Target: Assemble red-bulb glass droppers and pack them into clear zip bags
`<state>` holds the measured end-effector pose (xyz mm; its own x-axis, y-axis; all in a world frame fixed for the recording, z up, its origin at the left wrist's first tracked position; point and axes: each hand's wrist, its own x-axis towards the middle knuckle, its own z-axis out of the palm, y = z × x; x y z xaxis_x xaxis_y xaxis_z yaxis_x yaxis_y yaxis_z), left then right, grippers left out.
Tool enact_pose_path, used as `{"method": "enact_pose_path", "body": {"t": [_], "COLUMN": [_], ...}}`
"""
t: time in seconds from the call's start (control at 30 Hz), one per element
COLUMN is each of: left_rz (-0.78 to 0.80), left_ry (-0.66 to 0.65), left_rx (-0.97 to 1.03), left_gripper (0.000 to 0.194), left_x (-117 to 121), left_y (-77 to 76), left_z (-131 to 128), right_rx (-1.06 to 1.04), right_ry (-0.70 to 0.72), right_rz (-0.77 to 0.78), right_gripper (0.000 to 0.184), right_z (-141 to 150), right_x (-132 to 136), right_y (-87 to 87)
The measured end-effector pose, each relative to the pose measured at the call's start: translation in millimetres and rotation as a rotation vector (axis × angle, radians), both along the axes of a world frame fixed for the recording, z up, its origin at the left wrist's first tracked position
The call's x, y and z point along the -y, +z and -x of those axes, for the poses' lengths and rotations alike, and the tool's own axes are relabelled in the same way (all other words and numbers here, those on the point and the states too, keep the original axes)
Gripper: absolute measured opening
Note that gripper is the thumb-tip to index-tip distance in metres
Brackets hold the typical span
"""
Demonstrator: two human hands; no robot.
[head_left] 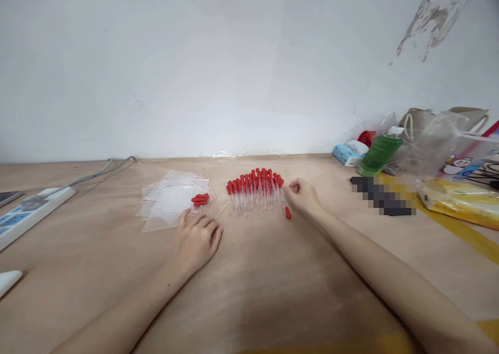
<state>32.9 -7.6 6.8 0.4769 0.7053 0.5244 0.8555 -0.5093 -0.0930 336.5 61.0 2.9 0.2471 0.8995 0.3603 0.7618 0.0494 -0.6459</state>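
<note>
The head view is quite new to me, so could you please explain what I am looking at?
Certainly. There is no machine here: a person works with two bare hands, and this one picture comes from a camera worn on their head, looking forward and down.

On the brown tabletop, a fan of red-bulbed droppers lies in the middle. To the left is a pile of clear plastic bags, with a few red bulbs at its right side. Farther right stands a green bottle.

The left hand is palm down near the bags and appears to hold nothing. The right hand is by the fan's right end; whether it holds anything is unclear.
</note>
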Motion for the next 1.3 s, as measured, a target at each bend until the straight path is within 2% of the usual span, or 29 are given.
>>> {"method": "enact_pose_path", "body": {"t": [0.1, 0.2, 0.27, 0.37, 0.5, 0.6, 0.67, 0.77, 0.87, 0.97, 1.13, 1.3], "left_rz": [-0.016, -0.001, 0.044, 0.127, 0.183, 0.193, 0.185, 0.171, 0.216, 0.249, 0.204, 0.146], "left_ry": [0.064, 0.164, 0.220, 0.255, 0.294, 0.303, 0.292, 0.208, 0.047, -0.085, -0.190, -0.232], "left_rx": [-0.030, 0.047, 0.095, 0.115, 0.107, 0.097, 0.111, 0.185, 0.257, 0.282, 0.278, 0.252], "left_gripper": [0.021, 0.024, 0.029, 0.026, 0.024, 0.025, 0.026, 0.023, 0.019, 0.018, 0.018, 0.016], "left_x": [3, -4, -11, -18, -17, -13, -10, -5, -1, 1, 3, 3], "left_y": [3.1, 2.5, 0.8, -1.8, -3.2, -2.0, -0.7, 0.1, -2.3, -6.8, -11.4, -12.7], "left_z": [-2, -6, -8, -10, -11, -9, -9, -12, -17, -21, -22, -22], "right_rx": [0.097, 0.106, 0.081, 0.040, -0.096, -0.189, -0.226, -0.325, -0.407, -0.308, -0.147, -0.129], "right_ry": [0.048, 0.084, 0.118, 0.186, 0.244, 0.275, 0.267, 0.299, 0.498, 0.663, 0.723, 0.746], "right_rz": [0.170, 0.287, 0.337, 0.405, 0.518, 0.565, 0.524, 0.323, 0.114, -0.016, -0.090, -0.110], "right_gripper": [0.041, 0.048, 0.049, 0.045, 0.039, 0.037, 0.034, 0.028, 0.026, 0.024, 0.017, 0.016], "right_z": [-5, -4, -3, -3, -8, -13, -13, 0, 23, 45, 58, 61], "right_x": [29, 43, 44, 41, 37, 37, 40, 46, 55, 64, 71, 74], "right_y": [-1.6, -1.2, -1.7, -4.0, -4.4, 2.2, 8.6, 14.1, 10.6, 3.6, -2.0, -3.3]}}
